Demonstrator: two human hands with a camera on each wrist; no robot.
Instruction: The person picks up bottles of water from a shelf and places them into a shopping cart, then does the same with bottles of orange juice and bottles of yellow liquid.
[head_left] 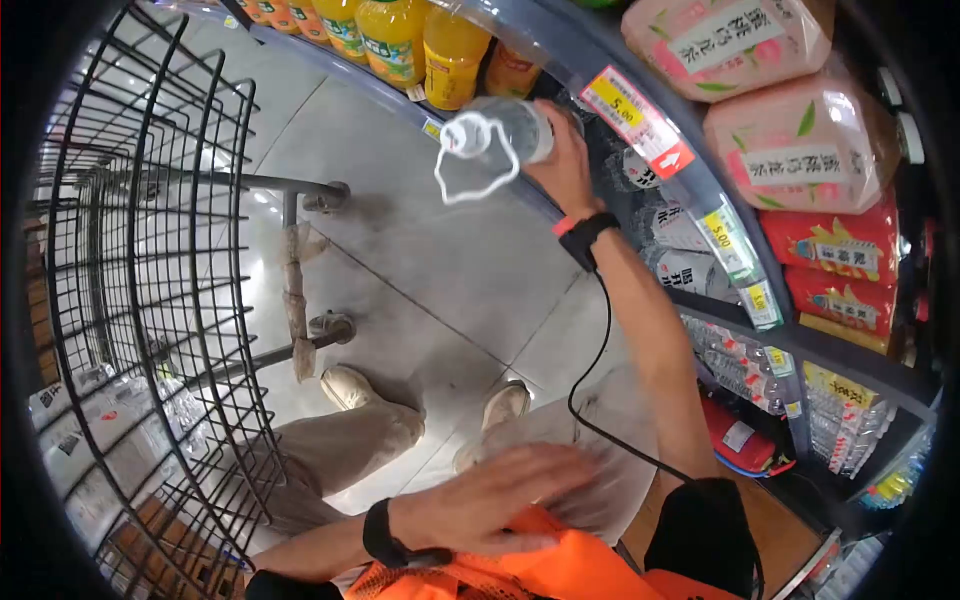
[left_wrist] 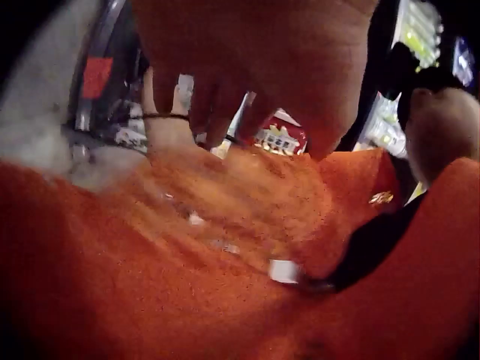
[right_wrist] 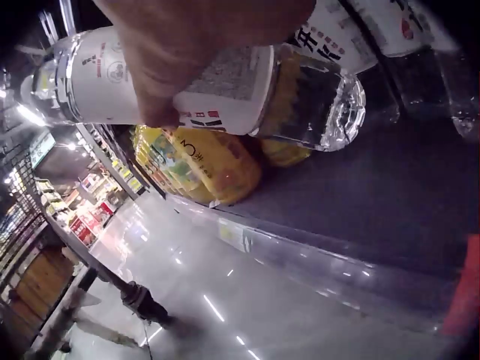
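My right hand (head_left: 562, 165) grips a large clear water bottle (head_left: 522, 130) round its body. The bottle has a white cap and a white loop handle (head_left: 507, 182) hanging from its neck. It lies tilted near the lower shelf's front edge; in the right wrist view its white label (right_wrist: 99, 75) shows, partly covered by the hand. My left hand (head_left: 490, 495), blurred, is in front of the orange vest (head_left: 560, 570) with its fingers extended and nothing held. In the left wrist view the left hand (left_wrist: 262, 67) appears dark above the orange cloth.
A black wire cart (head_left: 260, 182) stands at the left, with clear bottles (head_left: 110, 425) inside. Yellow juice bottles (head_left: 390, 45) line the shelf beyond the right hand. Pink tea bottles (head_left: 800, 150) and red packs (head_left: 840, 250) fill the upper shelf. A yellow price tag (head_left: 625, 108) marks its edge.
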